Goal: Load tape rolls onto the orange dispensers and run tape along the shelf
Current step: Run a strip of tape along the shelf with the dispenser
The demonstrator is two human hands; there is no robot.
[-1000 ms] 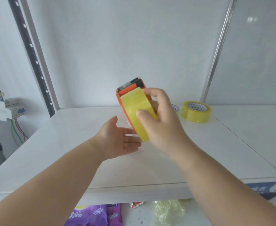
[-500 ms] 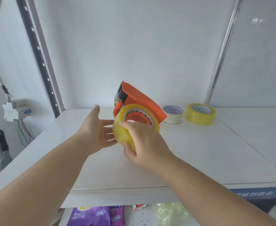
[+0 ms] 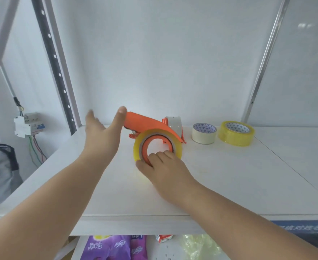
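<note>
An orange dispenser [image 3: 145, 123] lies on the white shelf [image 3: 229, 175] with a yellow tape roll [image 3: 141, 145] seated on its hub. My right hand [image 3: 163, 166] grips the roll's lower edge, thumb on the outer rim and fingers curled into the hub. My left hand [image 3: 101, 136] is held open to the left of the dispenser, fingers straight, with the thumb tip against the dispenser's far end. A second orange dispenser [image 3: 174, 124] carrying a greyish roll stands right behind the first, mostly hidden.
A cream tape roll [image 3: 204, 136] and a loose yellow tape roll [image 3: 236, 136] lie flat at the back right of the shelf. A perforated upright [image 3: 54, 72] and an electrical breaker box [image 3: 29, 124] stand at the left. Purple packets [image 3: 115, 246] sit on the shelf below.
The dispenser with the yellow roll came down from in front of me onto the shelf. My left hand let go and opened beside it. The second dispenser came into view.
</note>
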